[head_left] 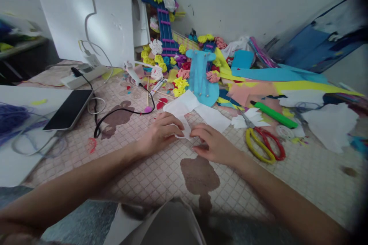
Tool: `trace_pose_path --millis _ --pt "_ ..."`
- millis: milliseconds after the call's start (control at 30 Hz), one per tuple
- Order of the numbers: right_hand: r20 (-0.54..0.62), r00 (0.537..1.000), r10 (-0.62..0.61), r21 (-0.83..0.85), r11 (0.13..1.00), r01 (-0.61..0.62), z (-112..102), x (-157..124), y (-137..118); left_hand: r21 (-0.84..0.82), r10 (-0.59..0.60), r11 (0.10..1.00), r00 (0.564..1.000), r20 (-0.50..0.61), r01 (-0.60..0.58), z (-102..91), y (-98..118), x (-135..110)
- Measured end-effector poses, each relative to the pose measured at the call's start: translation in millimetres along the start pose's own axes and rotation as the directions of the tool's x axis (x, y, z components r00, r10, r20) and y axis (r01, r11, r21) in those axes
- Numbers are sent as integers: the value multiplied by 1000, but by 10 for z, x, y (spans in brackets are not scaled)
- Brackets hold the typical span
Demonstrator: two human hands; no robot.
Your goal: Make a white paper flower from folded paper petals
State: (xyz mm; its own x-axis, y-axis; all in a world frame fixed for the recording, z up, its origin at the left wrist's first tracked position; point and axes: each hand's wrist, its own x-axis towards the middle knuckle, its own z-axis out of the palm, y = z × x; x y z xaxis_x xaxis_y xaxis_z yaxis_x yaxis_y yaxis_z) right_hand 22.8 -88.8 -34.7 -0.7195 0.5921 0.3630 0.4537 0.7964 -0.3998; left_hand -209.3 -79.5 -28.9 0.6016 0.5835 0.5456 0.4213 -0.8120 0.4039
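Observation:
Both hands meet over a small piece of white crepe paper (186,126) in the middle of the table. My left hand (160,132) has its fingers curled and pinches the paper's left edge. From the other side, the bent fingers of my right hand (214,143) close on its right edge. Just beyond lie two larger white paper pieces (215,118), one under the left fingertips. A light blue cut-out shape (201,78) with strings and pins lies behind them. Scissors (264,143) with one yellow and one red handle lie right of my right hand.
At the left are a phone (70,110), a power strip (83,76) and a white glue gun (132,72) with a black cord. Paper flowers (180,86) crowd the back. Coloured paper sheets (287,86) and a green cutter (274,115) lie at the right.

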Motion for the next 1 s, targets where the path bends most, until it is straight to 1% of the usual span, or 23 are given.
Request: trace_pose_path --millis 33,100,167,233,333,433,500,600,667,767,833,900,1000 --pt "-8 1000 10 26 1000 -10 8 -3 19 -20 1 1000 1000 -1 -1 -3 -11 4" --pt "-42 999 -7 50 999 9 22 -6 58 -37 2 999 1000 3 -2 -1 -29 -1" --pt "-77 996 -47 26 998 49 24 -10 84 -47 -3 999 1000 30 5 9 -37 -29" --pt "-94 992 -86 -33 996 83 11 -20 92 -61 -3 998 998 61 7 19 -33 -79" --pt "-48 990 -133 -124 984 127 -21 -37 71 -86 -22 996 997 74 28 30 -10 -178" --pt "27 988 -151 -165 974 153 -31 -41 36 -117 -52 991 994 94 63 30 8 -261" --pt "57 989 -136 -135 981 142 -21 -32 22 -145 -27 988 992 121 45 27 7 -284" --pt "68 991 -115 -8 993 115 0 -16 26 -186 15 983 992 126 8 22 -6 -271" --pt "81 989 -125 69 990 119 6 -11 41 -199 15 980 994 112 7 18 -13 -247" --pt "108 985 -138 142 982 122 6 -11 63 -199 -8 979 994 112 30 4 -16 -219" --pt "115 985 -131 179 978 109 7 -11 72 -216 -27 975 988 155 61 -17 -16 -212" --pt "119 985 -125 203 974 99 11 -11 77 -242 -36 966 973 229 93 -49 -14 -213" --pt "134 983 -125 207 974 95 16 -12 79 -246 -10 965 943 331 97 -102 -8 -219"
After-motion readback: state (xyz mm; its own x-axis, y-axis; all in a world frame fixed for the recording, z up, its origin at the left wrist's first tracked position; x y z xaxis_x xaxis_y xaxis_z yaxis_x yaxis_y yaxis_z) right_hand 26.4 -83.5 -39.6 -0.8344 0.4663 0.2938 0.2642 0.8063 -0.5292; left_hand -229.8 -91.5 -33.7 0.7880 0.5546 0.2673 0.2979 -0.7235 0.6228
